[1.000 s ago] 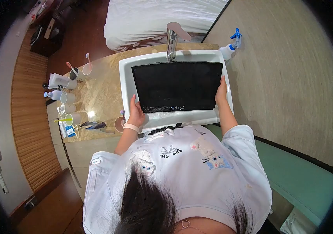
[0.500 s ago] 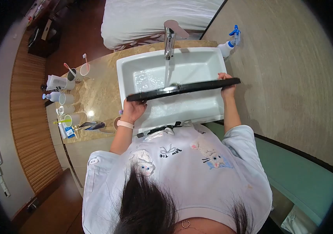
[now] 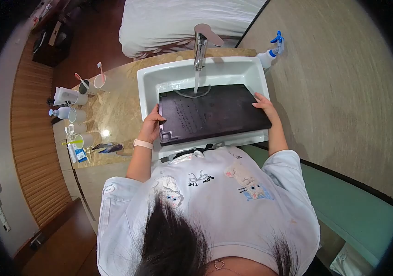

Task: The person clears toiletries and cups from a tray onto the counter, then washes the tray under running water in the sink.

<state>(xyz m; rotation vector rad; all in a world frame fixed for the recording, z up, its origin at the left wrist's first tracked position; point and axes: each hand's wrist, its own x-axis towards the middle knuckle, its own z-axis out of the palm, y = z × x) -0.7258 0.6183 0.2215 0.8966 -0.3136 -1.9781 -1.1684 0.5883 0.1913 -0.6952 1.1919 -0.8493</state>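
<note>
A flat black rectangular panel, whose exact kind I cannot make out, lies tilted across the white sink. Water from the chrome faucet runs onto its far edge, and droplets dot the dark face. A pale bracket-shaped mark shows in its near left corner. My left hand, with a light band on the wrist, grips the left edge, thumb on top. At the opposite edge my right hand is closed round the side, its thumb also over the upper face. The fingers underneath are hidden.
Along the left of the marble counter stand several cups, toothbrushes and a pump bottle. A spray bottle with a blue trigger stands behind the sink's right corner, by the wall.
The panel has turned from nearly edge-on to broad face up, under the running water. Both hands have kept hold of its sides; the left hand has shifted slightly left.
</note>
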